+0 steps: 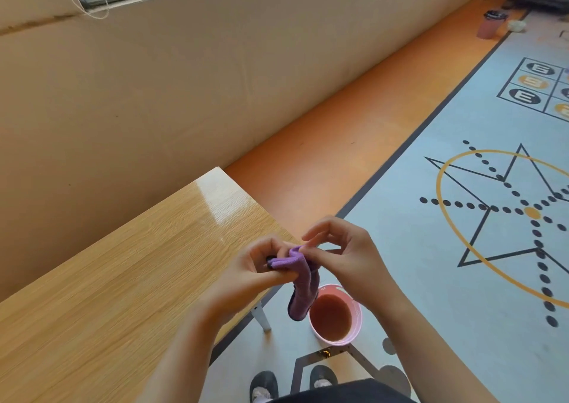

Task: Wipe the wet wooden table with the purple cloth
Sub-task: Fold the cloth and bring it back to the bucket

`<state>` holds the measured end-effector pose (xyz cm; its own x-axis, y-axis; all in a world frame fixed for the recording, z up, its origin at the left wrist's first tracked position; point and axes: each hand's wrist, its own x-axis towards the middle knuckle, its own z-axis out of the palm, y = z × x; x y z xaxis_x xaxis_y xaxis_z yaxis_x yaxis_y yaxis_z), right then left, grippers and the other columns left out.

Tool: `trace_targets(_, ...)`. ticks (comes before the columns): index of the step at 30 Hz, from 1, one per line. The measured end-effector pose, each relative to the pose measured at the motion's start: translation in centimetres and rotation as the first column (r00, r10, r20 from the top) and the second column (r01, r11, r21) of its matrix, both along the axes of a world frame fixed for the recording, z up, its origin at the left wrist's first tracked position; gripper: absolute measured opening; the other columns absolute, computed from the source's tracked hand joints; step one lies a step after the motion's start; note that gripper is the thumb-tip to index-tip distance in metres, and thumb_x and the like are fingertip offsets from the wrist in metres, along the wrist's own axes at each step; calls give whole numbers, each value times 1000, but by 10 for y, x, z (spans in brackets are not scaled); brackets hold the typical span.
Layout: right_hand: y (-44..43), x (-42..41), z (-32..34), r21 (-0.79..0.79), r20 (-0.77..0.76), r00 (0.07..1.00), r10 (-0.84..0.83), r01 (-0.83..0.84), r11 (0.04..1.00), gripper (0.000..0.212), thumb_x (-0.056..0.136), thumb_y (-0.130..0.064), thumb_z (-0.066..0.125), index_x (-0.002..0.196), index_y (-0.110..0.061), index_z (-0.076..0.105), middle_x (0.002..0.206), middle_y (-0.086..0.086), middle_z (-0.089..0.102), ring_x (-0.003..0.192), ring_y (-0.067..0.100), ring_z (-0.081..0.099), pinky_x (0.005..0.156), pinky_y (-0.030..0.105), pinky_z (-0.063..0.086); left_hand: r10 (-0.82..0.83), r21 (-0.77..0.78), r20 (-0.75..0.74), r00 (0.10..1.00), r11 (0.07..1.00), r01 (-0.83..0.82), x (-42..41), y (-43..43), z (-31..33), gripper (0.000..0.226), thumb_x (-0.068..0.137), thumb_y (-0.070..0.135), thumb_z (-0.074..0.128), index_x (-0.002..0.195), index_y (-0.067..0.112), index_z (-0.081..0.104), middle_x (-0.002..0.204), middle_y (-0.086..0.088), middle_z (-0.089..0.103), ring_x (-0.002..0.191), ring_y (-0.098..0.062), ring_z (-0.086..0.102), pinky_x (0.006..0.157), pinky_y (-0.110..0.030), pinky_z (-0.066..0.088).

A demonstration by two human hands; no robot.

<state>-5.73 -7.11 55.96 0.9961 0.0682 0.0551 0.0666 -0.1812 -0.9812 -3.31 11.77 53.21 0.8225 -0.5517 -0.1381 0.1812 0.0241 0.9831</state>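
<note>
Left hand [258,267] grips the bunched cloth [303,285] just off the table's [123,264] right edge. Right hand [341,254] appears to pinch its top fold, other fingers curled. The cloth's hanging end partly covers the bucket [357,322] rim below, beside the table leg [261,316].

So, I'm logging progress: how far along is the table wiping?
Done: nothing that shows. The wooden table has a sheen, but no wiped patch can be told. In hand: the left hand and right hand hold the purple cloth bunched in the air past the table's edge, above the pink bucket of brownish water. To do: lay the cloth on the table and wipe.
</note>
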Motion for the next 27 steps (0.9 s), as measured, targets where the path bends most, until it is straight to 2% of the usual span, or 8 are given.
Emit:
trace_targets(4,-18,10,-3,90,-27,995,-98,100,991,16,78,-6,74,78,-21,67,77,5,68,77,17,65,72,39,54,106,15,-31,994,994,-105,0,8,-5,27,77,28,71,84,9,54,81,-10,56,81,-20,55,74,-26,49)
trace_targets(8,-22,11,-14,258,-118,988,-103,131,957,14,77,-6,74,83,-17,66,76,11,64,75,20,61,68,31,53,137,9,-93,986,991,-137,2,9,-7,21,80,23,67,88,10,52,77,-3,57,72,-12,54,62,-19,45)
trace_targets(11,-17,12,-31,681,-366,915,169,140,719,50,72,-34,79,111,-8,62,91,10,64,84,20,63,71,27,55,165,-63,-158,974,982,-177,4,6,-8,17,79,21,67,88,13,55,78,-2,60,70,-11,56,60,-19,44)
trace_targets(12,-16,11,-38,728,-428,855,294,133,673,66,71,-46,77,120,-5,59,101,12,65,92,21,64,77,30,55,167,-73,-166,972,981,-181,4,5,-8,17,79,20,67,89,13,56,79,-2,61,71,-11,57,61,-20,44)
trace_targets(16,-10,2,-55,694,-498,684,533,-54,718,76,78,-62,60,130,-6,54,120,13,63,111,25,59,97,42,45,200,-46,-189,961,976,-212,5,5,-12,20,79,22,67,93,14,55,79,-1,60,72,-12,56,64,-25,41)
trace_targets(20,-17,3,-54,736,-486,733,476,50,675,62,73,-39,77,124,-8,61,121,17,61,101,24,61,85,34,51,237,-32,-211,948,968,-249,8,10,-20,25,81,15,72,92,16,50,79,0,58,68,-11,57,58,-21,48)
trace_targets(25,-19,-1,-60,619,-660,636,399,159,769,51,78,-34,70,122,-10,61,114,13,64,93,21,65,91,38,50,182,-40,-222,958,980,-195,7,8,-27,21,75,6,63,87,15,48,76,0,57,70,-13,58,62,-22,50)
trace_targets(27,-21,-7,-64,614,-666,650,368,196,765,41,82,-28,67,118,-8,61,108,10,67,90,19,67,83,33,54,146,-53,-241,959,985,-164,7,4,-31,24,71,1,60,87,14,47,78,-2,55,74,-14,55,65,-23,51)
